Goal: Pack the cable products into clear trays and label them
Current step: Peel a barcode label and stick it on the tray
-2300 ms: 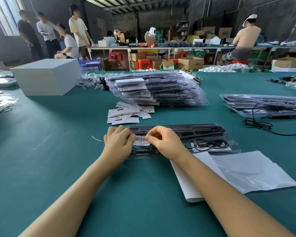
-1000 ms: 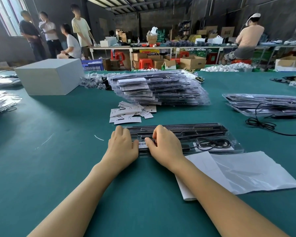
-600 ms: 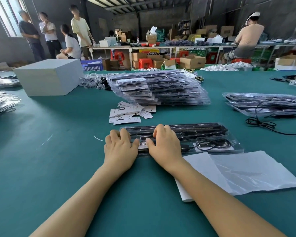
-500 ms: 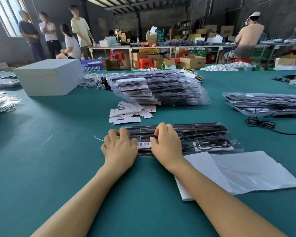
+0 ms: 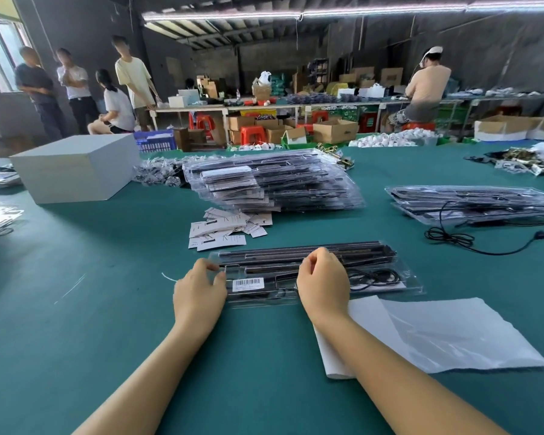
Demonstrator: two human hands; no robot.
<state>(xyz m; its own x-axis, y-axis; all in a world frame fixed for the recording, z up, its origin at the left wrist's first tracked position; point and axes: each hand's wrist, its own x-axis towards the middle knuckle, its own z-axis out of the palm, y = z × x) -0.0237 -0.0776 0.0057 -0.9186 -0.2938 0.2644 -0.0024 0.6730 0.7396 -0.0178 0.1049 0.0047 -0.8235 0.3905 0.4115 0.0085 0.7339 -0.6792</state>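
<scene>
The tray [image 5: 314,271] lies flat between both hands, its barcode label [image 5: 248,282] stuck on, left hand [image 5: 198,293] pinching its end, right hand [image 5: 322,285] loosely curled on top; lift it level.

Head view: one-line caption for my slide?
Both hands on a clear tray with barcode label stuck on.

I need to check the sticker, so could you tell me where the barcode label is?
In the head view, the barcode label lies on the clear tray, between the left hand and right hand.

Barcode label [image 5: 248,283] on clear tray [image 5: 412,285] — digits unreadable.
</scene>
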